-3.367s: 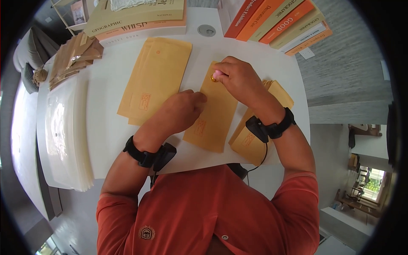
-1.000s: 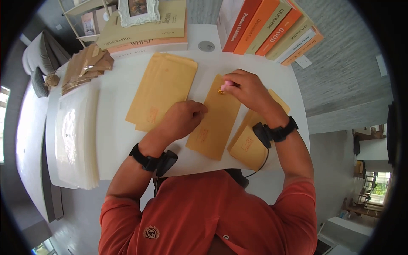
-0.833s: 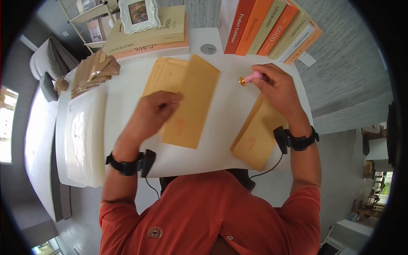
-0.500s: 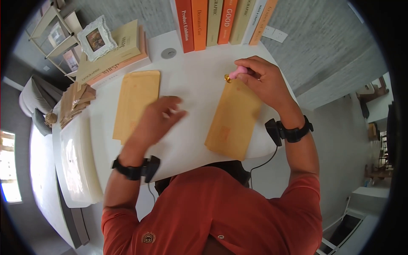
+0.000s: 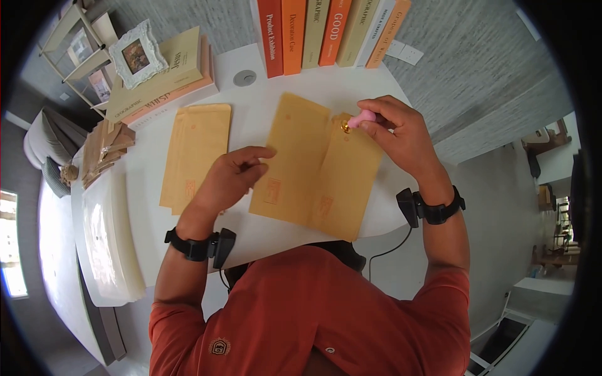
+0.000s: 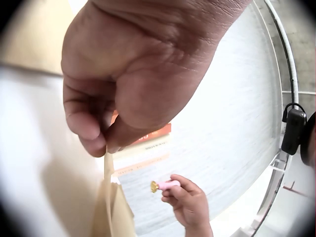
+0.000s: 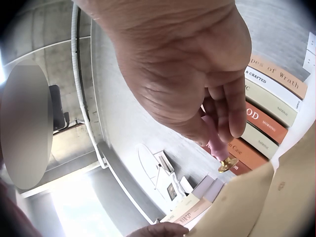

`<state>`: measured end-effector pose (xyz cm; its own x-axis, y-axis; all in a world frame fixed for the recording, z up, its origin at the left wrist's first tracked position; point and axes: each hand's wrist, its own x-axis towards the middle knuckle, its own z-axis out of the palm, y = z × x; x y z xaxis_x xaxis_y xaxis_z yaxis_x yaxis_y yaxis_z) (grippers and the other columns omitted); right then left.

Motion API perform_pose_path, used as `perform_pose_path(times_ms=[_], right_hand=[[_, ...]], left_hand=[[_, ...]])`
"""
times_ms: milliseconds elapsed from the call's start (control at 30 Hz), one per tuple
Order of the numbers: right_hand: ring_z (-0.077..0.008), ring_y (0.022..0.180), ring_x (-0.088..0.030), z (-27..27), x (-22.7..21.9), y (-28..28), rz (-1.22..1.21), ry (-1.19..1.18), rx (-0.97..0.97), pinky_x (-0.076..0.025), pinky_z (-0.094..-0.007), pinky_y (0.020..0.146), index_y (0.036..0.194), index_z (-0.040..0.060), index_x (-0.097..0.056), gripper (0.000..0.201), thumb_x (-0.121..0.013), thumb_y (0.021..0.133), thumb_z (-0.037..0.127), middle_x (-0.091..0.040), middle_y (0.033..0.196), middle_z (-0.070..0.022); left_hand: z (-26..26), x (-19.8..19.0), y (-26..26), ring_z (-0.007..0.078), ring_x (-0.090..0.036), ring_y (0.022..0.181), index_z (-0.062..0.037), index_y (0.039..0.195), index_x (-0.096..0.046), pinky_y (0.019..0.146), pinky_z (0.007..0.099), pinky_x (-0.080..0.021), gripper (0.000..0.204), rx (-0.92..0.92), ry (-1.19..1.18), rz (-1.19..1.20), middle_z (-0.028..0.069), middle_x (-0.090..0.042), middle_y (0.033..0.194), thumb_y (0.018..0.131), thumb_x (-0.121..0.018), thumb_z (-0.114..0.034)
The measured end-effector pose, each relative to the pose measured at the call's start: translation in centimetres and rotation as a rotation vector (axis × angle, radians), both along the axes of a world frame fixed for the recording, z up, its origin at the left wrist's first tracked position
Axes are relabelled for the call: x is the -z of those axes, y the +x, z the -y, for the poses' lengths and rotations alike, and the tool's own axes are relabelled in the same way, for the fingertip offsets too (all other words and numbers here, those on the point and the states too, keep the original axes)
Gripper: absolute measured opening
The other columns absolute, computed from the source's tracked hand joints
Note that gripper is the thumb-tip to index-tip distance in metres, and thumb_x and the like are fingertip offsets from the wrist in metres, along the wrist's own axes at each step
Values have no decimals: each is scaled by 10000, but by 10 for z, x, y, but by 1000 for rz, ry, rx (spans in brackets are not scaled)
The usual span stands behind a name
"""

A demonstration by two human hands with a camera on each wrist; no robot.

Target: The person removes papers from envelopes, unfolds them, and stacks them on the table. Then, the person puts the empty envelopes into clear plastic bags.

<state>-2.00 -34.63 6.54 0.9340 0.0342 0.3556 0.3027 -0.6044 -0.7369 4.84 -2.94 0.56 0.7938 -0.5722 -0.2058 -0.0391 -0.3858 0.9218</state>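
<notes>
My left hand (image 5: 232,178) pinches the left edge of a brown paper envelope (image 5: 291,150), which has red printing near its bottom and a small round mark near its top. The thin edge between thumb and fingers shows in the left wrist view. This envelope overlaps a stack of similar envelopes (image 5: 357,182) on the right. Between right thumb and fingers, my right hand (image 5: 404,138) holds a seal stamp with a pink handle (image 5: 362,118) and a gold head (image 5: 345,127). The gold head is over the top of the right stack. Farther left lies another envelope stack (image 5: 200,138).
Upright books (image 5: 329,37) line the back of the white table (image 5: 276,75). A white picture frame (image 5: 138,55) rests on stacked books (image 5: 163,81) at back left. Clear plastic sleeves (image 5: 110,244) and brown packets (image 5: 106,150) lie along the left side.
The left hand laid the earlier envelope on the left stack and let go. It now has another envelope, drawn leftward off the right stack. The right hand kept the stamp throughout.
</notes>
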Motion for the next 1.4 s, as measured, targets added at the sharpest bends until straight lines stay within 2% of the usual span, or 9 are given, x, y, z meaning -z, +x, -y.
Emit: perform_pose_path(times_ms=[167,267,367,467,867,967,1200,1267,1400], right_hand=[[-195,876,-705,-39,9,36,8,22,-121,-562,-302,749,1127,-27,-670,219,-665,922,50,-662,972,-103],[-247,859,-692,-70,23,58,-21,-25,-173,-550,-332,745,1115,-13,-673,222,-662,909,68,-662,963,-120],[-319,817,-650,-97,42,79,55,-165,-228,-538,-377,748,1090,22,-682,195,-647,915,101,-661,950,-139],[-247,825,-668,-114,56,91,-18,-254,-231,-533,-333,763,1098,1,-676,204,-664,901,52,-672,943,-106],[-342,831,-634,-124,66,102,-133,-298,-222,-520,-411,763,1030,18,-700,160,-630,925,117,-655,921,-143],[-209,837,-668,-117,59,100,-97,-373,-237,-531,-309,772,1109,-3,-694,210,-681,919,85,-687,970,-107],[-144,875,-677,-74,-2,59,102,74,-125,-535,-260,769,1125,-15,-685,219,-702,918,55,-675,976,-62],[-138,877,-675,-60,-8,45,82,94,-96,-539,-254,776,1114,-28,-684,206,-700,924,48,-671,978,-54],[-159,887,-699,-35,5,26,25,48,-36,-550,-264,780,1142,-32,-675,228,-680,927,45,-672,980,-80]], left_hand=[[-31,22,-4,266,-671,743,-48,1181,-712,688,366,-536,262,42,289,260,166,-689,860,952,-605,-113],[-32,29,-7,360,-670,844,-56,1164,-714,768,418,-537,265,27,204,314,209,-687,920,943,-576,-98],[-32,29,-9,286,-674,824,-22,1163,-705,759,361,-526,248,49,229,400,165,-676,921,952,-597,-95],[-36,36,-5,330,-662,847,-34,1125,-716,782,391,-529,234,63,176,437,177,-671,924,931,-593,-78],[-37,40,-2,348,-656,880,-41,1099,-722,809,417,-523,233,68,191,419,179,-679,947,928,-571,-90],[-38,36,-4,349,-660,870,-36,1113,-716,797,410,-527,229,45,130,414,178,-683,963,927,-590,-81],[-97,-33,-6,83,-553,760,1,1185,-689,715,246,-484,235,-123,65,435,25,-596,862,962,-616,-22],[-117,-26,7,114,-579,750,-11,1168,-698,700,270,-499,228,-247,86,386,46,-625,902,950,-634,-29],[-107,-10,16,217,-636,767,-48,1101,-714,701,315,-528,216,-264,358,928,107,-641,984,886,-694,-53]])
